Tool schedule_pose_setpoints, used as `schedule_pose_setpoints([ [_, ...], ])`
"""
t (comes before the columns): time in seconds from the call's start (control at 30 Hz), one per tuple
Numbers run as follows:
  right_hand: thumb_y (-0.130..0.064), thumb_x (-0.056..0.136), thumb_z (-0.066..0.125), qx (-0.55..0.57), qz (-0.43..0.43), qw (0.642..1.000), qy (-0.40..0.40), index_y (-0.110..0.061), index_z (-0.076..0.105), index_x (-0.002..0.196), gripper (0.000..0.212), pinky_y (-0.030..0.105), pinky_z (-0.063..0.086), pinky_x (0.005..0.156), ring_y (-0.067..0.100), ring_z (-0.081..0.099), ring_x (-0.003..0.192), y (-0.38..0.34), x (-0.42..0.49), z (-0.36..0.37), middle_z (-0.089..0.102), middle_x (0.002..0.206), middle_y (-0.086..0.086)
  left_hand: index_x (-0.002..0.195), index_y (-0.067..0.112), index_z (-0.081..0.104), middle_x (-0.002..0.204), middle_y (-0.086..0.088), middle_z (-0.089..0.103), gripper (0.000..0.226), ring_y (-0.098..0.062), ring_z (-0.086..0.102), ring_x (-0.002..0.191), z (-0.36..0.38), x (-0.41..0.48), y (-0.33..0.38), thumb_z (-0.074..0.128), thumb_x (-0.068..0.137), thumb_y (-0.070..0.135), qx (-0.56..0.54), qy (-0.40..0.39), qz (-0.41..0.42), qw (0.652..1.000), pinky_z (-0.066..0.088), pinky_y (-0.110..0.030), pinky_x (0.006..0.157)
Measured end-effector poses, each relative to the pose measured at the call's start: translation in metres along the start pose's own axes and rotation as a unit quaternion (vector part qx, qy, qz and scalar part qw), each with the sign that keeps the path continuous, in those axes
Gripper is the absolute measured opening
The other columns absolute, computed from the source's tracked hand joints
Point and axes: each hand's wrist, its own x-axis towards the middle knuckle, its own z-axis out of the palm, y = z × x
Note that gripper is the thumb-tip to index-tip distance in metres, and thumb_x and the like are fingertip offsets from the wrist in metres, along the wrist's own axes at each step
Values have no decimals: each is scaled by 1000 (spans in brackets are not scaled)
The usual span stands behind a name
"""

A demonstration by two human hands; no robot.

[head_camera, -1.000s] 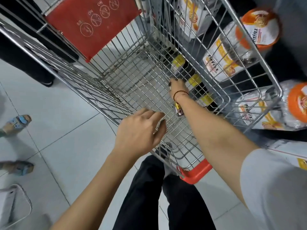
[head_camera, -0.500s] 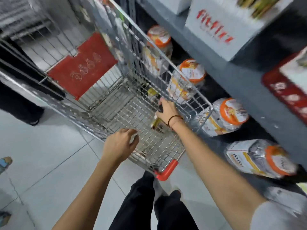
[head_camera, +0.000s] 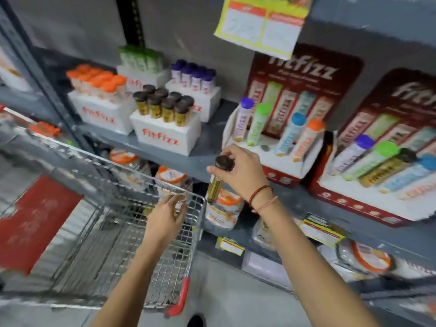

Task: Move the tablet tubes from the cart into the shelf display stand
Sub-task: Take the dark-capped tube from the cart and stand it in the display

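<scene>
At 7 o'clock, nearest the wearer, a wire shopping cart (head_camera: 141, 244) stands beside grey store shelving. The left hand (head_camera: 165, 218) hovers over the cart's near corner, fingers loosely spread, holding nothing that can be made out. Whether more tubes lie in the basket is lost to blur.

Near centre, the right hand (head_camera: 240, 171) grips a gold tablet tube (head_camera: 215, 187) just below its dark brown cap, upright, level with the front edge of the shelf (head_camera: 207, 147).

Farther in, at 1 o'clock, a red-and-white display stand (head_camera: 278, 161) holds purple, green, blue and orange-capped tubes leaning back, with an empty slot between green and blue. At 11 o'clock, a white box (head_camera: 165, 135) holds matching brown-capped tubes.

Likely risks: the grip sits high on the tube, so its lower end could swing and clip the shelf edge; a misjudged entry could knock the leaning neighbours over.
</scene>
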Motion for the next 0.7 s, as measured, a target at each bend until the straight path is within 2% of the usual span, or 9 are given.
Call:
schedule_pose_setpoints([
  [0.07,-39,67,78,-3,12,999,34,-12,62,84,36,29,48,74,24,62,83,3,-1,-29,69,86,8,113,8,59,112,-16,64,26,-36,60,98,9,17,26,56,89,18,-11,-9,50,999,50,-42,78],
  [0.17,-39,69,76,-22,23,997,76,-14,63,86,33,23,40,71,23,61,85,13,-4,-62,69,87,7,112,6,57,110,-18,63,25,-36,56,104,25,35,58,57,88,15,-13,-26,124,992,48,-44,86],
  [0.27,-39,74,73,-48,29,995,81,-11,64,93,36,26,42,79,25,61,94,24,-5,-86,70,96,9,120,2,52,120,-19,59,35,-37,52,111,45,46,80,57,88,15,9,-44,185,982,44,-46,93],
  [0.33,-37,77,71,-56,30,996,64,-11,62,102,36,18,38,77,24,60,101,31,-4,-99,69,105,9,126,3,48,127,-18,54,42,-36,48,117,57,52,90,57,88,19,42,-63,215,974,42,-47,95],
  [0.4,-32,83,67,-69,27,997,14,-10,59,111,37,10,29,68,24,58,104,36,-1,-112,66,111,11,131,7,44,135,-15,49,47,-32,44,123,68,57,94,55,89,23,70,-77,229,968,40,-46,96],
  [0.47,-26,86,63,-89,24,995,-41,-9,56,117,35,12,30,69,26,57,107,38,3,-124,63,116,12,133,8,42,139,-14,46,49,-30,41,127,76,59,95,54,89,26,90,-83,242,963,35,-45,100],
  [0.57,-15,87,61,-113,23,989,-94,-11,55,118,31,19,34,82,25,55,110,40,10,-138,60,121,10,134,7,41,142,-16,43,52,-30,37,132,83,60,90,56,89,25,107,-86,260,956,26,-46,109],
  [0.7,4,82,57,-141,10,985,-103,-11,57,114,35,18,33,86,22,50,116,39,23,-146,57,125,8,140,7,32,148,-15,35,58,-30,28,138,85,60,79,55,90,27,137,-100,294,941,18,-48,113],
])
